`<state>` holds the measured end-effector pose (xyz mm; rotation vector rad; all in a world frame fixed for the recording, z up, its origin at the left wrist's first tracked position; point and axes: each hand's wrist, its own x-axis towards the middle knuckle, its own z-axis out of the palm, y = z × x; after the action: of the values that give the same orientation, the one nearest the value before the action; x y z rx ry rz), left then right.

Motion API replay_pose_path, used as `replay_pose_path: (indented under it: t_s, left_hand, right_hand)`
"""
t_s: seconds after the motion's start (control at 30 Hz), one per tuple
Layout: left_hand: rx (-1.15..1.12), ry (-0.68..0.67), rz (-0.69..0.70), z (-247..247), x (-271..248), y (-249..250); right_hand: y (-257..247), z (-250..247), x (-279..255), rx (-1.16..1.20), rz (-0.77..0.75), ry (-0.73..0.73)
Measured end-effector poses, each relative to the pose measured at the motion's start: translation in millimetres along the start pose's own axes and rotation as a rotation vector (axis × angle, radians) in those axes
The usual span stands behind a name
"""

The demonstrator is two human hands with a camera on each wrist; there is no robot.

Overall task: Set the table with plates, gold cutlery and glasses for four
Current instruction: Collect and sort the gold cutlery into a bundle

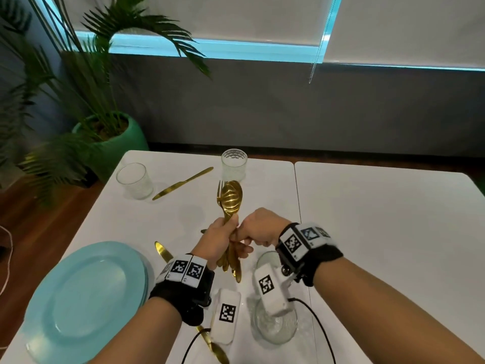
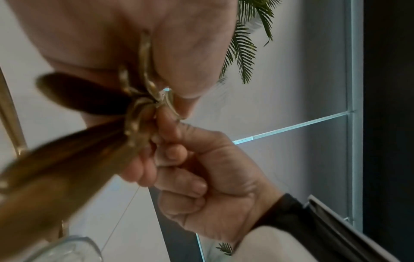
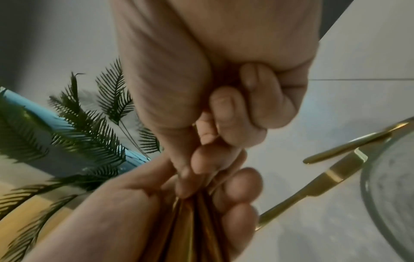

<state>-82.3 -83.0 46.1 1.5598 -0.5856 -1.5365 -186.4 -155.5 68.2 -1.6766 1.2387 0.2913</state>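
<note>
Your left hand [image 1: 219, 241] grips the bundle of gold cutlery [image 1: 230, 206] upright above the white table [image 1: 380, 232]; your right hand [image 1: 258, 227] pinches one handle in it; polished metal, stiff and probably slippery; draw by the handle, clear of the glasses [image 1: 234, 164].

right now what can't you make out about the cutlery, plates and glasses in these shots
- Gold cutlery bundle: piece count hidden, head view, left hand wraps the handles.
- What the right hand pinches: blurred in both wrist views.
- Blue plate stack: number unclear, only stacked rims show.
- Near glasses: covered by the right wrist camera.
- Knife at the bottom edge: cut off.
</note>
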Motion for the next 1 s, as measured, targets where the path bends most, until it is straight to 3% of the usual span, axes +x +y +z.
replay_pose_path:
  t_s: [0.1, 0.17, 0.3, 0.4, 0.6, 0.87, 1.0]
  left_hand:
    - [0.125, 0.04, 0.011, -6, 2, -2]
    - [0.145, 0.072, 0.019, -15, 5, -4]
    - [0.094, 0.132, 0.002, -32, 6, -2]
    - [0.094, 0.163, 0.006, -42, 9, -1]
    - [0.155, 0.198, 0.007, -48, 14, 2]
    - [0.25, 0.208, 0.033, -40, 13, 9]
    - [0.221, 0.243, 0.071, -41, 15, 12]
  right_hand:
    - [-7, 2, 6, -0.11, -0.026, 0.006]
    - [-3, -9, 8, -0.171, -0.016, 0.084]
    - [34, -43, 26, -0.415, 0.162, 0.231]
    - [70, -52, 41, -0.55, 0.282, 0.164]
    - [97, -32, 52, -0.655, 0.294, 0.106]
    - [100, -38, 66, -0.66, 0.276, 0.09]
    - [77, -60, 60, -0.756, 0.177, 0.079]
